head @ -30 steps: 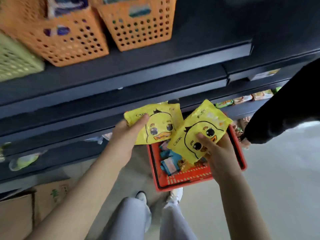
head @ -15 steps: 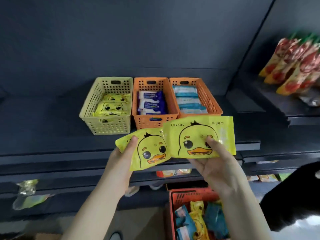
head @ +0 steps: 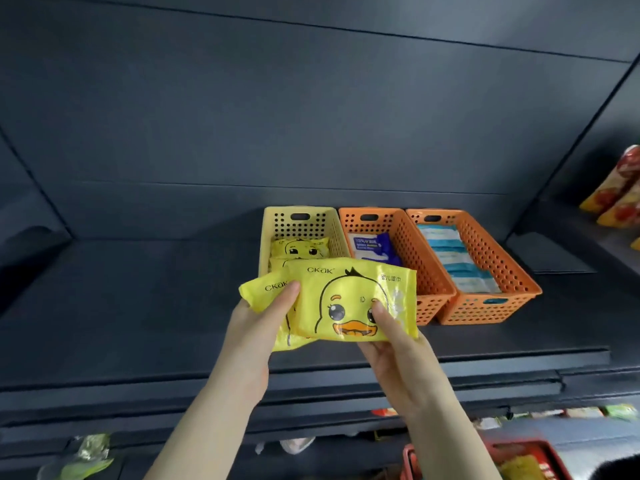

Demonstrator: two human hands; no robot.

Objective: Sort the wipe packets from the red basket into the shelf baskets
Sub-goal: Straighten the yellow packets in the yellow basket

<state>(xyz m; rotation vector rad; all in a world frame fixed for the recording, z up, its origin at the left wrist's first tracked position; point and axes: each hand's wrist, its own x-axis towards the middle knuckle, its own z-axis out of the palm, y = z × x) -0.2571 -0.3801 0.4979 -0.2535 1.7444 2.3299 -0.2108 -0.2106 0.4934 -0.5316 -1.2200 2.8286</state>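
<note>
Two yellow duck wipe packets overlap just in front of the yellow shelf basket (head: pixel 266 233). My left hand (head: pixel 256 327) pinches the lower packet (head: pixel 258 292) at its left end. My right hand (head: pixel 394 344) grips the upper packet (head: pixel 349 296), thumb on the duck's face. The yellow basket holds more duck packets (head: pixel 299 247). Beside it, an orange basket (head: pixel 412 244) holds blue-purple packets (head: pixel 375 245). A second orange basket (head: pixel 491 251) holds light blue packets (head: pixel 457 261). The red basket (head: pixel 519 448) shows at the bottom right corner, mostly cut off.
The dark shelf (head: pixel 138 306) stretches bare to the left of the baskets. Red and yellow snack bags (head: pixel 620 192) hang on the right-hand shelf unit. Lower shelves hold small packaged goods (head: pixel 588 412). A green wrapper (head: pixel 86 459) lies at the bottom left.
Both hands rose from the red basket to the shelf with the duck packets. The packets now overlap more and sit closer to the yellow basket's front.
</note>
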